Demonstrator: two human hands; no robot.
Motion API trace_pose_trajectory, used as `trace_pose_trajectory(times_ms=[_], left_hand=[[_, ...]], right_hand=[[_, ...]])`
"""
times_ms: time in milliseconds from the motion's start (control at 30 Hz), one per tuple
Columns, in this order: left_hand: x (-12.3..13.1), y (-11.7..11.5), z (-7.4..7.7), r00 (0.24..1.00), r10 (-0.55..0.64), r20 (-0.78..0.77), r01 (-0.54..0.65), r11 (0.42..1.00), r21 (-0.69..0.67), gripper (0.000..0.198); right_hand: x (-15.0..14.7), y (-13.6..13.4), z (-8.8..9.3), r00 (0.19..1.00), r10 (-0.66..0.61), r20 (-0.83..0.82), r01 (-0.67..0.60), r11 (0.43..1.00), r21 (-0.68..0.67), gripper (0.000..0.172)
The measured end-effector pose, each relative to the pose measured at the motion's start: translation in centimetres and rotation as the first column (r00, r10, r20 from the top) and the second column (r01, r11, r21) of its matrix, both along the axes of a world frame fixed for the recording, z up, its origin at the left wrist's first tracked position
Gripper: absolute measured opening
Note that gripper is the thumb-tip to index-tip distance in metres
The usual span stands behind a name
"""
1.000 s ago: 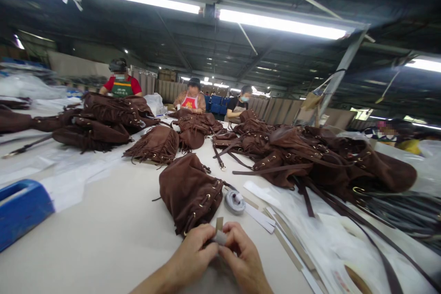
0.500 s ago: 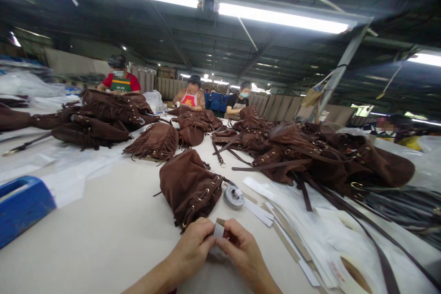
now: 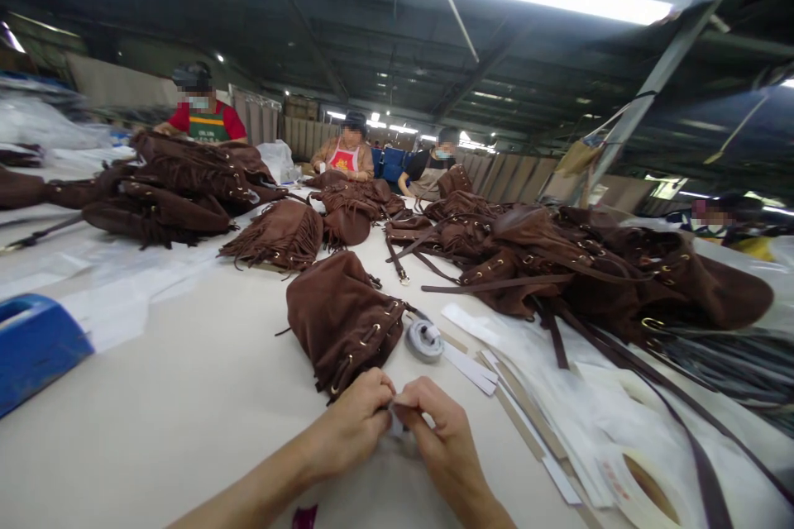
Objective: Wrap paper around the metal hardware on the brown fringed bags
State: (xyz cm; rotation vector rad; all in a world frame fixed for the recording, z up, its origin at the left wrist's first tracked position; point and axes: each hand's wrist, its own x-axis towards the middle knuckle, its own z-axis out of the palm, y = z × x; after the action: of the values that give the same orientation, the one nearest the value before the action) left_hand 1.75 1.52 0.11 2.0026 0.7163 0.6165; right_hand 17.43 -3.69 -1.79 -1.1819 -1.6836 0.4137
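Note:
My left hand (image 3: 358,421) and my right hand (image 3: 437,428) meet low in the middle of the view, fingers pinched together. Between them is a small grey-white strip (image 3: 395,425), mostly covered by the fingers, so its exact kind cannot be made out. Just beyond my left hand a brown drawstring bag (image 3: 341,318) with brass-coloured eyelets and fringe lies on the pale table (image 3: 204,405). A grey roll of tape or strip (image 3: 425,340) rests to the right of that bag.
Brown fringed bags are heaped at left (image 3: 179,190) and right (image 3: 558,256). A blue tape dispenser (image 3: 40,351) stands at far left. Flat pale strips (image 3: 527,413) and a white tape roll (image 3: 642,488) lie at right. Several people (image 3: 344,153) sit across the table.
My fingers have closed further over the strip, which showed more plainly before. Both hands have risen slightly in view, and the camera has tilted down a little.

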Motion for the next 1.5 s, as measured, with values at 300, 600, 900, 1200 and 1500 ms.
trace_pose_trajectory(times_ms=[300, 600, 900, 1200, 1500], left_hand=[[0.2, 0.4, -1.4, 0.997, 0.064, 0.03, -0.065, 0.997, 0.034, 0.016], [-0.3, 1.0, 0.1, 1.0, -0.011, -0.003, 0.011, 0.989, -0.148, 0.015], [-0.5, 1.5, -0.2, 0.997, -0.06, 0.047, 0.071, 0.958, -0.277, 0.015], [-1.1, 0.7, 1.6, 0.984, -0.178, -0.004, 0.173, 0.963, -0.206, 0.017], [-0.3, 0.6, 0.4, 0.998, -0.067, -0.01, 0.064, 0.983, -0.174, 0.016]], right_hand=[[0.6, -0.1, 0.5, 0.917, 0.046, 0.395, -0.167, 0.945, 0.279, 0.024], [1.2, -1.1, 1.4, 0.885, 0.224, 0.407, -0.29, 0.951, 0.107, 0.027], [0.5, -0.7, 1.2, 0.929, 0.171, 0.327, -0.221, 0.967, 0.123, 0.018], [1.7, -1.0, 0.9, 0.893, 0.225, 0.39, -0.287, 0.952, 0.107, 0.035], [1.8, -1.8, 2.5, 0.904, 0.275, 0.327, -0.278, 0.96, -0.039, 0.042]])
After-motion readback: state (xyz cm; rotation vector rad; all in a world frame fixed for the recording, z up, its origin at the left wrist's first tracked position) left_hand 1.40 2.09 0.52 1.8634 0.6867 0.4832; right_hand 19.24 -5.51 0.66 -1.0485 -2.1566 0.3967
